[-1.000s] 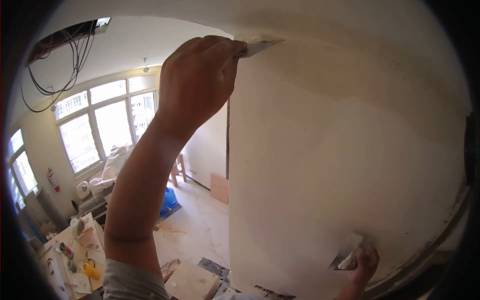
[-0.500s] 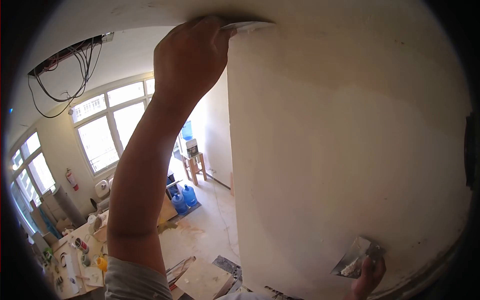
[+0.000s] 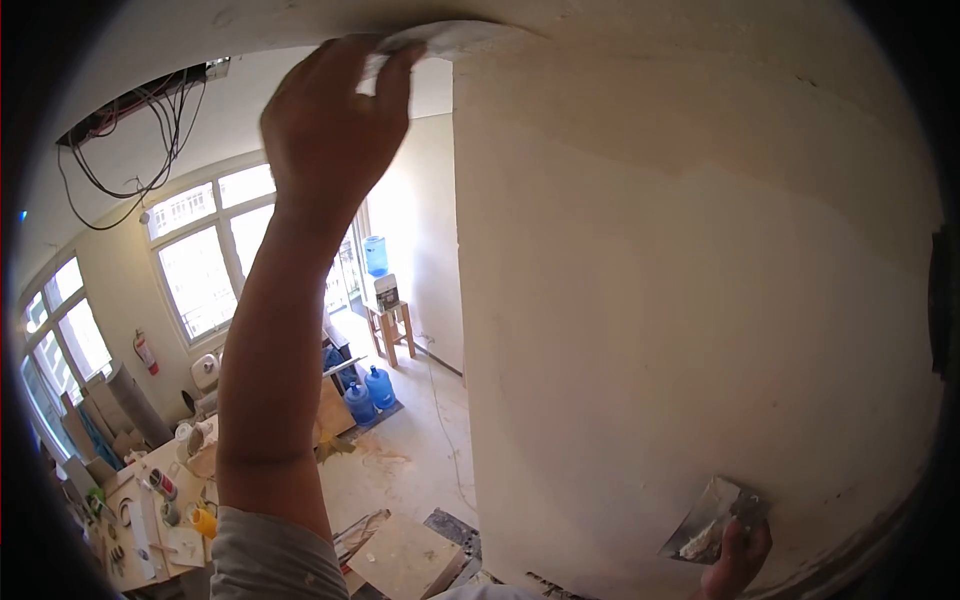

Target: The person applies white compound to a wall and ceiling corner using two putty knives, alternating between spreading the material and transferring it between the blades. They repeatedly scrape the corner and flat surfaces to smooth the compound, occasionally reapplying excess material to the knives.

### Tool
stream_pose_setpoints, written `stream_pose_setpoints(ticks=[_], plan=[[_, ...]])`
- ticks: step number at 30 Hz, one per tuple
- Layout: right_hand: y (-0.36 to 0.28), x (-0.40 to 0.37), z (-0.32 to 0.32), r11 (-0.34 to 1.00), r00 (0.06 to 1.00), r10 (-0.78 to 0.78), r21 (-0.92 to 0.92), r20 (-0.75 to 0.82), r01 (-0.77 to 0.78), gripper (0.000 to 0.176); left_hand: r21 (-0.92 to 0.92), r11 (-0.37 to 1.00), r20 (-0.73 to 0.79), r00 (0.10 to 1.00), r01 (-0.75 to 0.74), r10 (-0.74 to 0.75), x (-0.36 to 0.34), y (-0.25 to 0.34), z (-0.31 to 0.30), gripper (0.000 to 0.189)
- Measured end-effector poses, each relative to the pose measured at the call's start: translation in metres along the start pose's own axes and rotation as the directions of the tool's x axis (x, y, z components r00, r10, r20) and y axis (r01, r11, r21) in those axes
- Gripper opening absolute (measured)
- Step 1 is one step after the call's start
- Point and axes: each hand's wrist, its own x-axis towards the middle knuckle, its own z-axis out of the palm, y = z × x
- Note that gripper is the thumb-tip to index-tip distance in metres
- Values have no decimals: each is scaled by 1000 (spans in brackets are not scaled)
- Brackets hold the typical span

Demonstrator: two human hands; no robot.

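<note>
My left hand (image 3: 340,125) is raised at the upper left, back towards me, thumb and fingers closed on a thin, pale scraper blade (image 3: 455,38). The blade lies against the surface above, near the top of the wall edge, and looks bent. Low on the right, my right hand (image 3: 738,558) grips a metal putty knife (image 3: 708,520) with whitish paste on its blade. It is in front of the pale wall (image 3: 620,300), which has a darker band near its top.
Black wires (image 3: 130,190) hang from a ceiling opening at the left. A cluttered table (image 3: 135,490) stands at the lower left. Blue water bottles (image 3: 379,388) and a wooden stand (image 3: 390,330) are beyond my arm. A flat board (image 3: 405,555) lies below.
My left hand and the scraper have moved left, and more of the blade shows. My right hand and the putty knife have hardly moved.
</note>
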Motion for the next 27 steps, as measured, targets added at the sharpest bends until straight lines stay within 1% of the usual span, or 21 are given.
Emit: stream_pose_setpoints(ticks=[2,3,4,6,7,8,10,11,14,15,18,20,21,22,23,24,25,26,27], plan=[[0,0,1,1000,1000,-4,0,-12,4,27,-1,996,-34,995,90,-90,-5,-6,-14,9],[-3,1,2,1000,1000,-10,-10,-12,10,27,42,991,-11,992,123,-123,-4,-2,-27,10],[-7,0,4,1000,1000,-15,-18,-12,15,27,38,981,25,981,190,-191,-5,4,-37,8],[-12,-1,7,1000,1000,-12,-28,-17,11,27,-47,997,79,995,59,-55,-8,9,-38,6],[-14,-1,8,1000,1000,-4,-31,-21,4,27,-117,992,74,996,54,-46,-8,15,-32,6],[-14,-2,8,999,1000,3,-35,-25,-4,28,-131,991,105,994,19,-5,-7,18,-27,10],[-10,-1,3,1000,1000,0,-28,3,0,28,-153,987,91,993,-57,71,-8,18,-11,11],[-8,-1,2,1000,1000,-2,-22,16,2,29,-163,985,109,992,-48,66,-6,22,-7,12],[-9,0,5,1000,1000,-12,-7,-1,12,29,-109,994,205,978,-6,29,-2,24,3,4],[-10,1,5,1000,1000,-1,-12,0,1,29,-105,994,179,983,-24,43,0,25,7,4],[-12,2,3,1000,1000,25,-11,9,-25,31,-7,999,135,990,-45,46,6,25,13,4],[-13,3,3,1000,999,26,13,25,-26,33,-44,995,-17,996,-84,84,7,15,13,5],[0,3,-3,998,999,13,-64,-33,-15,40,-62,992,-95,990,-107,101,7,11,11,7],[20,2,-14,990,996,-2,-140,-91,-11,48,-87,995,-78,996,-52,45,6,16,-2,7],[37,1,-28,976,989,-18,-216,-148,-14,56,-65,997,-75,996,40,-44,0,17,-13,6],[37,1,-33,963,992,-22,-271,-125,-13,56,-43,991,-72,989,129,-132,-8,21,-25,6],[35,2,-34,947,995,-22,-322,-102,-12,56,-33,956,-12,957,291,-291,-16,30,-41,8],[33,3,-34,929,997,-20,-370,-77,-10,56,-11,897,48,896,442,-441,-26,40,-60,10],[31,5,-32,956,1000,8,-293,-27,-16,56,-57,887,157,881,459,-446,-42,44,-75,12]])
